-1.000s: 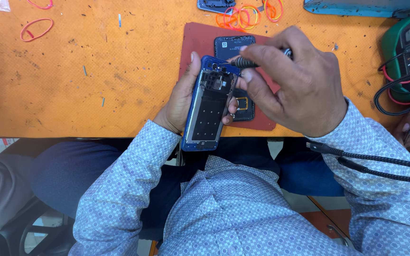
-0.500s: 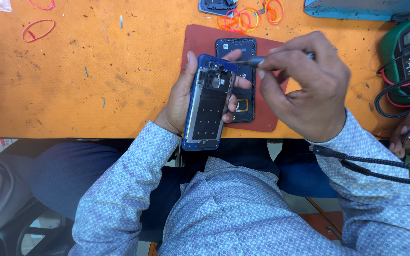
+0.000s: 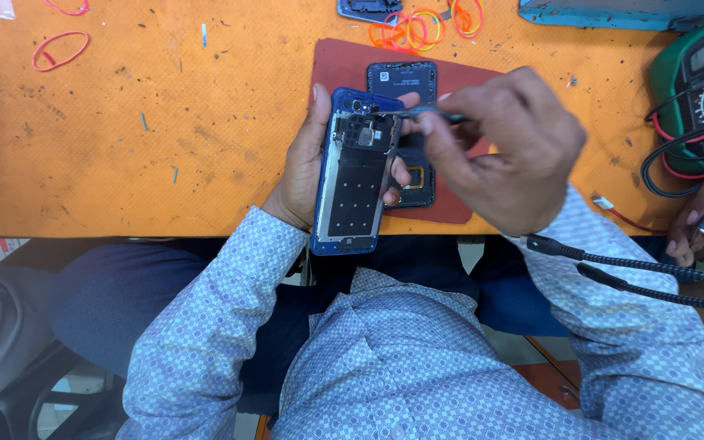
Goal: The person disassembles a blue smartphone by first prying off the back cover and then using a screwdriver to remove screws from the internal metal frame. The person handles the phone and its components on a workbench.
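Blue-framed opened smartphone with its back cover off (image 3: 354, 175), inner metal plate and dark shield exposed, held upright-lengthwise in the left hand (image 3: 301, 167), thumb along its left edge and fingertips wrapped round its right edge. Held just above the near edge of the orange worn surface (image 3: 165, 147), partly over the dark red rectangular mat (image 3: 344, 69). Right hand (image 3: 503, 151) just right of the phone, fingers pinched on a thin dark metal tool (image 3: 429, 114), tip touching the phone's upper right corner near the camera. Black removed phone back cover (image 3: 405, 81) lying flat on the mat, right behind the phone. Orange and red rubber bands (image 3: 409, 28) beyond the mat. Green multimeter with red and black leads (image 3: 698, 77) far right of the phone. Another person's hand (image 3: 698, 220) at the right edge, holding probes.
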